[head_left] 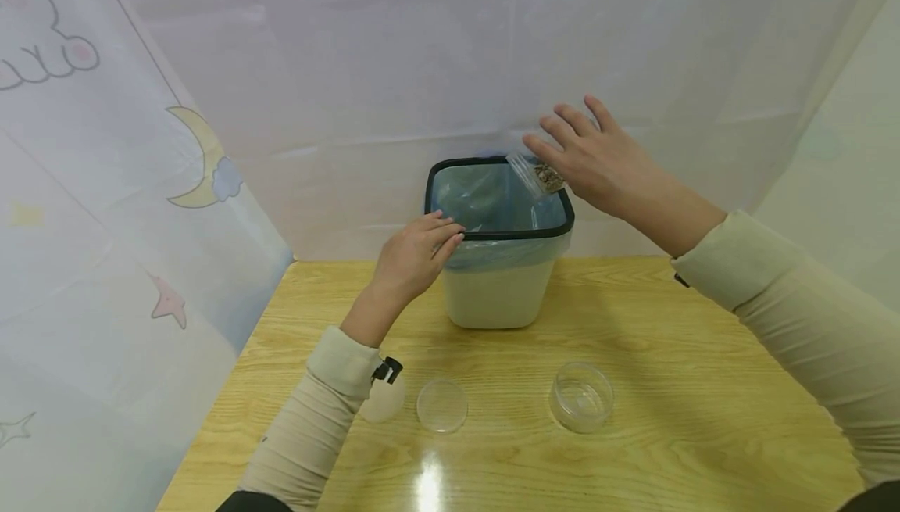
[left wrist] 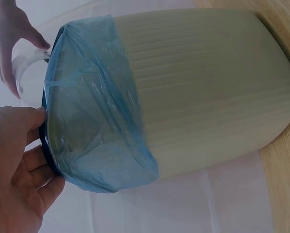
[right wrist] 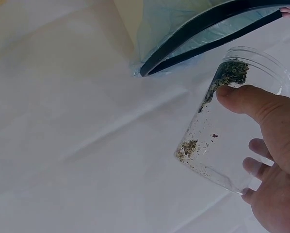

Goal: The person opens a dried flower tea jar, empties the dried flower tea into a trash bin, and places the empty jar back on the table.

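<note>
My right hand [head_left: 591, 156] grips a clear plastic jar [right wrist: 222, 131] from the side and holds it tilted, mouth toward the bin. Dark green and brown dried flakes [right wrist: 232, 73] lie near the jar's mouth, and a smaller clump clings at its base. Beneath the jar's mouth is a cream trash bin [head_left: 498, 293] with a black rim [head_left: 520, 235] and a blue liner bag [left wrist: 94, 111] folded over its outside. At the bin's near left corner my left hand [head_left: 415, 258] pinches the rim, thumb on one side and fingers on the other.
On the wooden table [head_left: 668, 387] in front of the bin stands a clear round container [head_left: 581, 397]. Left of it lie a clear disc-shaped lid [head_left: 441, 405] and a whitish disc [head_left: 385, 401], partly behind the left sleeve. A pale backdrop sheet [head_left: 366, 105] hangs close behind the bin.
</note>
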Demonstrator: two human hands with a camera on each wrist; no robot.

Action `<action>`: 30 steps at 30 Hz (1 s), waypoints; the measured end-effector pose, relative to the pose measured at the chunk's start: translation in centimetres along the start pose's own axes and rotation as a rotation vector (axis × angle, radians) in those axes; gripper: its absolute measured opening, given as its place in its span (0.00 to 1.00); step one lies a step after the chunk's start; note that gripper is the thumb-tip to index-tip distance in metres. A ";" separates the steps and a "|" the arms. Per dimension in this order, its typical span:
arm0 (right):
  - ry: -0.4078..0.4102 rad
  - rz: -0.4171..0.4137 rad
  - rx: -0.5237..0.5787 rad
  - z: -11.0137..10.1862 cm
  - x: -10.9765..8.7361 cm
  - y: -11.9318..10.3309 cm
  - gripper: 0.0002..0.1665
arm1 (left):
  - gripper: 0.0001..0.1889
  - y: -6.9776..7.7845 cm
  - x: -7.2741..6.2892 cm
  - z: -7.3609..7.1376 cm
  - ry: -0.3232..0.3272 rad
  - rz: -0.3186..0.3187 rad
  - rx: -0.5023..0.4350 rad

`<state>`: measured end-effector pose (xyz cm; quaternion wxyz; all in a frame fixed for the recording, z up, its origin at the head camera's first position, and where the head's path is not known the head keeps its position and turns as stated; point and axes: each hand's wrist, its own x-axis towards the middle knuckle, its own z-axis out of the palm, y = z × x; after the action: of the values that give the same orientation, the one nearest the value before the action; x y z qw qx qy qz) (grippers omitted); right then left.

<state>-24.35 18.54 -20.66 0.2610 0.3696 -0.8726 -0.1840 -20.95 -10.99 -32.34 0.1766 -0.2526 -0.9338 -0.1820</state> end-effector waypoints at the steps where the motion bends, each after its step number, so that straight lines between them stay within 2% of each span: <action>1: 0.002 0.000 -0.002 0.0 0.0 0.0 0.39 | 0.19 0.0 0.0 0.0 -0.001 -0.001 0.003; 20: 0.014 -0.005 -0.007 -0.2 0.1 0.0 0.43 | 0.19 0.0 0.1 0.2 0.004 -0.017 0.047; 30: 0.008 -0.014 -0.015 -0.3 0.1 0.0 0.45 | 0.19 0.0 0.1 0.3 0.007 -0.018 0.042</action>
<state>-24.24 18.42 -20.40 0.2662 0.3744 -0.8675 -0.1907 -21.16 -10.80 -32.58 0.1833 -0.2398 -0.9390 -0.1648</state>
